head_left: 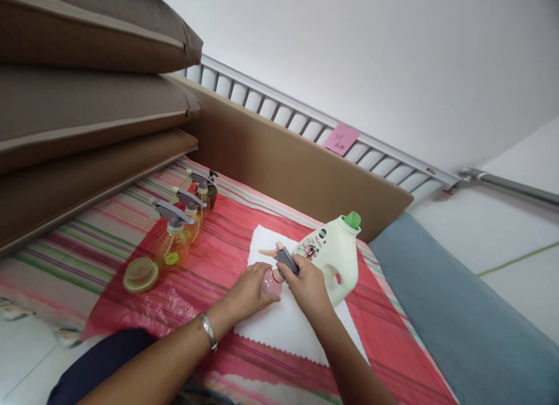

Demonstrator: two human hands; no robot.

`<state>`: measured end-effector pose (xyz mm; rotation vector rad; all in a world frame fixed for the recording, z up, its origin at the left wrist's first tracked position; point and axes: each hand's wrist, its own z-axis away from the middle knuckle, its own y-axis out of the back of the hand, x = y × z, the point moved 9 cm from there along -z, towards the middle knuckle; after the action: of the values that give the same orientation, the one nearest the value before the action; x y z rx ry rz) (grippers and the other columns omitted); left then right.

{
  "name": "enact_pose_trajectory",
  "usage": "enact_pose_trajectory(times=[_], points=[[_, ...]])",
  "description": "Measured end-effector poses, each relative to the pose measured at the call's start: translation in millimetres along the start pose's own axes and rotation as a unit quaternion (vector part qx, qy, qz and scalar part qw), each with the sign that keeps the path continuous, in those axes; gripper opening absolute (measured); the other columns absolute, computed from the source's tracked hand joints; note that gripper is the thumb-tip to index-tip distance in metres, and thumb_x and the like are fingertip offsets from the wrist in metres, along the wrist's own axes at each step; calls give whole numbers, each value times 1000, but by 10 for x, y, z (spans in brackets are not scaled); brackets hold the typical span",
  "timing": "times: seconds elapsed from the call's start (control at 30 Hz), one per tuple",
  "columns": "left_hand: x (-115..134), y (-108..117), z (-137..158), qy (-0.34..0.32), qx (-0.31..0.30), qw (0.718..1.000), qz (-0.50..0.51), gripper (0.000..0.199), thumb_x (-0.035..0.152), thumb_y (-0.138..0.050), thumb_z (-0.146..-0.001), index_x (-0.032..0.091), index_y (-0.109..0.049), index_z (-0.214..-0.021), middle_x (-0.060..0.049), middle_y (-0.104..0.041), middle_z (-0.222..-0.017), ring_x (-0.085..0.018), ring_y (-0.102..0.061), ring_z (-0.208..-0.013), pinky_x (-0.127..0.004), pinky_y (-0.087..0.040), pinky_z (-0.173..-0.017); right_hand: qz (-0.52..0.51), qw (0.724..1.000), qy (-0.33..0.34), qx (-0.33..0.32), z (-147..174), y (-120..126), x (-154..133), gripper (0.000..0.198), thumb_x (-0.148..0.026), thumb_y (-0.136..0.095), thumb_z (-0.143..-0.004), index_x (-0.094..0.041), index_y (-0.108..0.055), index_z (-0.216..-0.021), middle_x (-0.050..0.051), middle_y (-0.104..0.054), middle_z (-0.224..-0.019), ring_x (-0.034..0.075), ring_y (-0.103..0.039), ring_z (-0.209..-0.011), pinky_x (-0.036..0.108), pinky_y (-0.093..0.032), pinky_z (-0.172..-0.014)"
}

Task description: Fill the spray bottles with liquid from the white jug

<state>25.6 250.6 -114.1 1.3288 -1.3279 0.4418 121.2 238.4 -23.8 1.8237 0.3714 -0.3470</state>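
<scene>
My left hand (252,291) is wrapped round the clear pinkish body of a small spray bottle (271,284). With my right hand (309,281) I grip the grey and peach spray head (286,258) at its top. Whether the head is fully screwed on cannot be made out. Under my hands lies a white cloth (273,329) with a zigzag edge. Close behind my right hand stands a large pale green detergent jug (343,247) with a green cap (351,220), partly covered by that hand.
Several spray bottles with yellowish liquid, the nearest one (173,245) largest, stand in a row at left beside a round green-rimmed container (140,275). A red plastic sheet (222,242) covers part of the striped cloth (65,253). Stacked brown cushions (87,96) and a brown board (279,154) border the area.
</scene>
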Motion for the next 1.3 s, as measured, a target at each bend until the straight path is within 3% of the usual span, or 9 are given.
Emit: enact_pose_trajectory(times=[0.23,0.4,0.7,0.97,1.1,1.2,1.3], points=[[85,48,13,-13,22,999,21,56,26,-69,-67,15,-48,-117,-13,-56,-117,-26,-51,-109,-40,-38,-94,3,999,-20,30,36,-7,47,28,-43,-48,-78,-22,-44,-59,1,-56,-61,19,-53,-62,27,-36,-57],[151,143,20,-40,96,990,92,30,29,-58,-79,16,-55,-106,-9,-62,-107,-21,-54,-102,-34,-40,-91,5,999,-24,34,35,-46,85,28,-43,-49,-77,-22,-42,-59,0,-54,-62,18,-52,-62,27,-35,-57],[54,98,-50,-2,152,980,128,29,26,-73,-65,17,-58,-88,-5,-64,-90,-21,-58,-89,-33,-43,-81,23,998,-46,25,63,-50,127,31,-45,-50,-78,-21,-46,-60,0,-51,-68,17,-50,-64,27,-34,-59],[208,108,-57,-73,87,987,112,18,27,-57,-81,19,-59,-97,-7,-62,-98,-20,-54,-96,-34,-40,-87,28,998,-54,21,57,-38,149,27,-42,-50,-79,-20,-51,-63,0,-50,-71,17,-51,-67,27,-34,-61],[146,43,-83,-33,97,990,98,27,32,-68,-70,16,-57,-90,-6,-61,-89,-22,-55,-87,-34,-42,-79,30,998,-52,21,81,-37,101,27,-43,-51,-79,-21,-51,-63,0,-50,-71,17,-50,-67,27,-33,-60],[133,53,-122,-23,100,989,106,22,32,-65,-73,15,-57,-84,-5,-61,-84,-21,-54,-82,-33,-42,-76,32,998,-48,19,91,-47,70,26,-41,-51,-79,-21,-50,-63,-1,-49,-71,16,-49,-66,27,-33,-60],[211,24,-165,-61,20,984,169,18,31,-58,-78,16,-60,-88,-6,-62,-91,-21,-54,-88,-33,-41,-82,36,998,-44,16,83,-58,69,26,-40,-53,-78,-21,-50,-62,-1,-49,-71,16,-49,-65,26,-33,-59]])
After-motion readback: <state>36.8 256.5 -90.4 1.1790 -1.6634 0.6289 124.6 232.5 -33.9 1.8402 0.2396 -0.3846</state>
